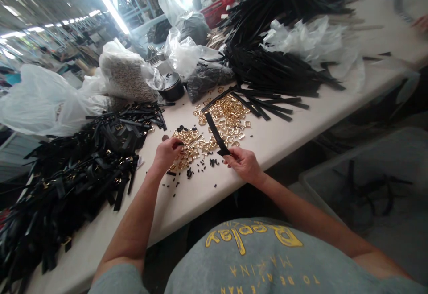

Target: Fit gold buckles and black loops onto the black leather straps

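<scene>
My right hand pinches a folded black strap near its lower end; the strap's long end points up and away over the pile. At the left side of the gold metal buckles, my left hand has thumb and fingertips pressed together. Something small and dark shows at those fingertips, too small to name. Small black loops lie just beyond this hand. Short black bits are scattered between my hands, and a larger heap of gold buckles lies beyond the strap.
Black straps with gold buckles heap along the left of the table. Long black straps are piled at the back right, partly under clear plastic. Filled plastic bags and a round black container stand behind.
</scene>
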### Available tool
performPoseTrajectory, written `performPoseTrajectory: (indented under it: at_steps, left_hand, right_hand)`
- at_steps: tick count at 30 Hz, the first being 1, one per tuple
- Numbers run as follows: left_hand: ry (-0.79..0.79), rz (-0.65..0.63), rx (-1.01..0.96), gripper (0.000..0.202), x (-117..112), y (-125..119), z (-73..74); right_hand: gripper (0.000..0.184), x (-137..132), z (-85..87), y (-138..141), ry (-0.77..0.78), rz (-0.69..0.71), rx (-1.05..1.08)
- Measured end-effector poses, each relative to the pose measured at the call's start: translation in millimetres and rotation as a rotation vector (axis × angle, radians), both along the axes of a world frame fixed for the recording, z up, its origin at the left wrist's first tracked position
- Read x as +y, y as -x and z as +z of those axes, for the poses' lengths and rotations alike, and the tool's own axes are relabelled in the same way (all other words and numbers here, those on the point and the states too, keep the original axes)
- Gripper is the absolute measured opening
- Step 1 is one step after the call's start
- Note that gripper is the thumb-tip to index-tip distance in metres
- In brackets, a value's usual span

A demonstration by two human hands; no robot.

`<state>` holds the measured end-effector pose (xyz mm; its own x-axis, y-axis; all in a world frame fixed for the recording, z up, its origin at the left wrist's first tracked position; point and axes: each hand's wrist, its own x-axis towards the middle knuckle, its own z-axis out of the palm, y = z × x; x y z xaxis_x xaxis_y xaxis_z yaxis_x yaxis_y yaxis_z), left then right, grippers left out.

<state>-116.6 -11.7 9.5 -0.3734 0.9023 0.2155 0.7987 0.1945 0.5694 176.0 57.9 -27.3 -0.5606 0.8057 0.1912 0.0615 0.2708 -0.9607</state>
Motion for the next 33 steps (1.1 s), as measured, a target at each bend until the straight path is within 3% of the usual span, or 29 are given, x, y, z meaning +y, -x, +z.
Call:
performPoseTrajectory:
  at_steps: [6,11,16,22,29,33]
  left_hand:
    - [-0.182,0.108,-0.890,0.036,-15,-41,8.7]
    - [-0.263,0.148,-1.181,0.033,-23,-84,7.4]
    - [-0.301,0.140,-1.268,0.032,-27,-116,4.7]
    - [-0.310,0.082,-1.259,0.031,-29,-138,13.4]
    - [-0.282,0.076,-1.111,0.033,-33,-135,18.1]
    - [-0.306,0.056,-0.960,0.030,-35,-131,15.6]
  right_hand:
    - [0.018,1,-1.9,1,-0.016,-0.011,-0.004]
    - [0.021,-4,6.7,3,-0.036,0.029,-0.010]
    - [0.023,-13,29.1,7,-0.103,0.087,-0.058]
    - [0.023,-20,45.2,6,-0.106,0.119,-0.063]
    - [0.017,-19,50.8,-2,-0.127,0.196,-0.108]
    - [0.020,-16,53.6,-4,-0.036,0.251,-0.125]
